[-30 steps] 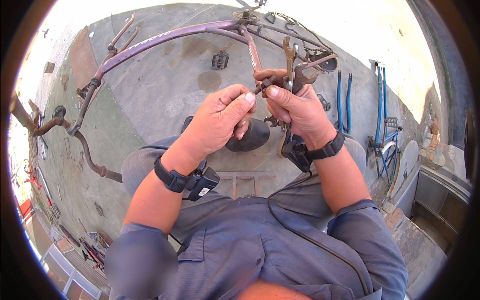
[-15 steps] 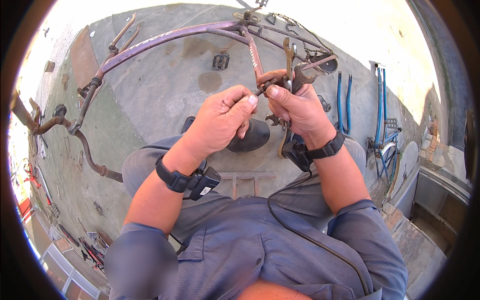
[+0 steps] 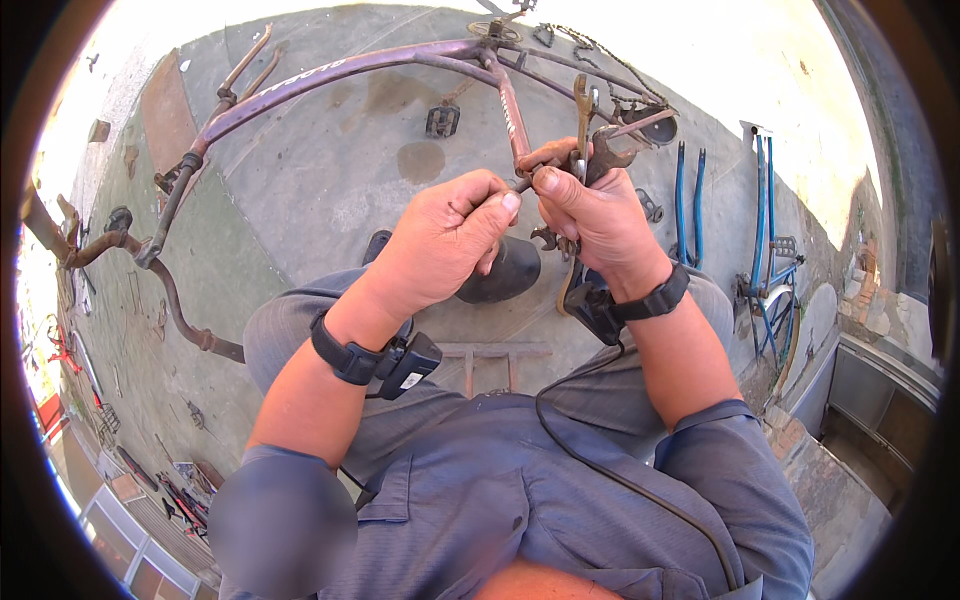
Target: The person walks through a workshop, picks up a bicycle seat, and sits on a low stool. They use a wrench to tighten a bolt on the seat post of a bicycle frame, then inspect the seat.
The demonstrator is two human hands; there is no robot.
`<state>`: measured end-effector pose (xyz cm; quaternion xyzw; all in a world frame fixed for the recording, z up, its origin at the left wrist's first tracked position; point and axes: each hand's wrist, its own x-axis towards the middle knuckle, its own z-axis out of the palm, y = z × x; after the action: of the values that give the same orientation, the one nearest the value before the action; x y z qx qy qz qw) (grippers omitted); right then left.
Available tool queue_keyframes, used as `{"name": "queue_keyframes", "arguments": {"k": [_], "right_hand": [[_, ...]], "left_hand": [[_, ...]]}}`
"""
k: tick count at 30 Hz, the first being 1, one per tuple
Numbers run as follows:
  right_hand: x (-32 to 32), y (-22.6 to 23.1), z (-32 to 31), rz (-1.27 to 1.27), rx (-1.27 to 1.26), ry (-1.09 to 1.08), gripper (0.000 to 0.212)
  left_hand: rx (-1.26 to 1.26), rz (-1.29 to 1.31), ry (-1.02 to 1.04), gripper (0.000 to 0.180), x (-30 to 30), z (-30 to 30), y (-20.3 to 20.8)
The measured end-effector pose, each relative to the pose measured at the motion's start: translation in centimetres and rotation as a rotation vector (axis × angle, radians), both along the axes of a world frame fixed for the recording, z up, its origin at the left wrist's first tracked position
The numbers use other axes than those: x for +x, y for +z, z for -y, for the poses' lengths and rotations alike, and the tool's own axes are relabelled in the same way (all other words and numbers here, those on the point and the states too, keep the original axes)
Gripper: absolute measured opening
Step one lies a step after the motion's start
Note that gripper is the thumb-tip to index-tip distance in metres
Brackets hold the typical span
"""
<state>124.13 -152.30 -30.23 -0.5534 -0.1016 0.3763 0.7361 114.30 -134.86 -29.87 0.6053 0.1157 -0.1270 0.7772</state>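
Both of my hands meet at the near end of the purple-red bicycle frame (image 3: 508, 110). Between thumb and fingers, my left hand (image 3: 450, 235) pinches a short, dark, bolt-like piece (image 3: 521, 186). My right hand (image 3: 595, 220) is closed around several open-ended wrenches; a long worn wrench (image 3: 583, 110) and a wide-jawed wrench (image 3: 607, 157) stick out above the fingers. Its thumb and fingertip also press at the other end of the dark piece, beside the tube end. Fingers partly hide the piece, so its exact shape is unclear.
A pedal (image 3: 441, 121) lies on the concrete within the frame's curve, and a chain (image 3: 600, 55) beyond it. Rusty handlebars (image 3: 180, 310) are at left. Blue fork blades (image 3: 690, 205) and blue frame parts (image 3: 765, 230) lie at right. Scattered tools (image 3: 180, 500) lie lower left.
My left thumb has shifted slightly right, toward my right hand, along the dark piece. The wrenches remain in my right hand, and the frame has barely moved.
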Motion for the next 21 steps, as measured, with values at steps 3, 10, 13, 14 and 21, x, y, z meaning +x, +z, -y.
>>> {"name": "queue_keyframes", "arguments": {"k": [3, 10, 13, 14, 21], "right_hand": [[-0.19, -0.42, -0.31, -0.086, -0.053, -0.072, 0.031], [0.31, 0.26, 0.02, -0.069, 0.068, 0.041, 0.032], [0.15, 0.06, -0.14, -0.025, 0.001, 0.000, 0.032], [0.02, -0.07, -0.26, -0.024, -0.012, -0.016, 0.031], [0.12, 0.22, -0.01, -0.090, 0.118, 0.030, 0.026]], "left_hand": [[0.282, 0.157, 0.012, 0.021, 0.10, 0.38, -0.24], [-0.176, -0.015, 0.036, 0.021, 0.04, -0.21, -0.03], [0.046, 0.016, 0.012, 0.021, 0.06, 0.04, -0.03], [0.102, 0.048, 0.019, 0.021, 0.09, 0.17, -0.06], [-0.209, -0.064, 0.008, 0.023, -0.04, -0.26, 0.07]]}}
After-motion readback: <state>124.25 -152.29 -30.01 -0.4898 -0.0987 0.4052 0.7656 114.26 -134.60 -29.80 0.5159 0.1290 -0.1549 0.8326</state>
